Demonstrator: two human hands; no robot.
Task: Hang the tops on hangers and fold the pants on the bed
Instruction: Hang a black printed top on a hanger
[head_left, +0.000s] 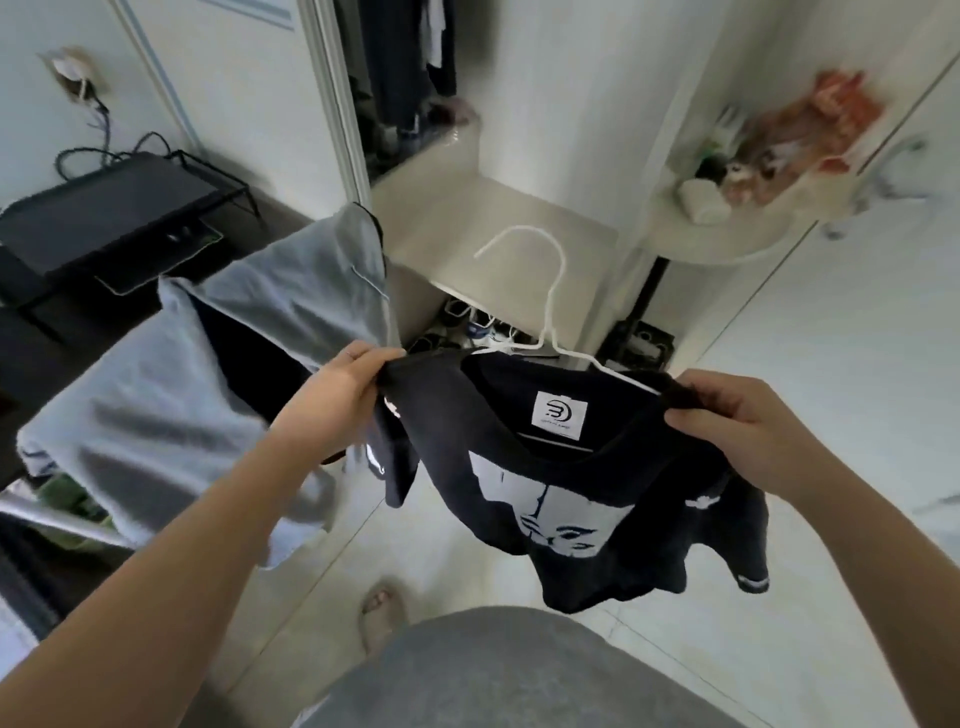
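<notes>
A black T-shirt (576, 514) with a white face print and a white neck label hangs in front of me on a white wire hanger (545, 291), whose hook sticks up out of the collar. My left hand (343, 387) pinches the shirt's left shoulder. My right hand (737, 423) grips the right shoulder, where the hanger's arm runs under the cloth. A grey garment (171, 395) lies draped over a dark surface at the left, beside my left forearm.
An open wardrobe (410, 67) with dark clothes hanging stands ahead, shoes (478, 325) on the floor below it. A black desk stand (109, 213) with cables sits at the far left. At the right a small round shelf (727, 244) holds toiletries. My foot (382, 613) stands on the pale tiled floor.
</notes>
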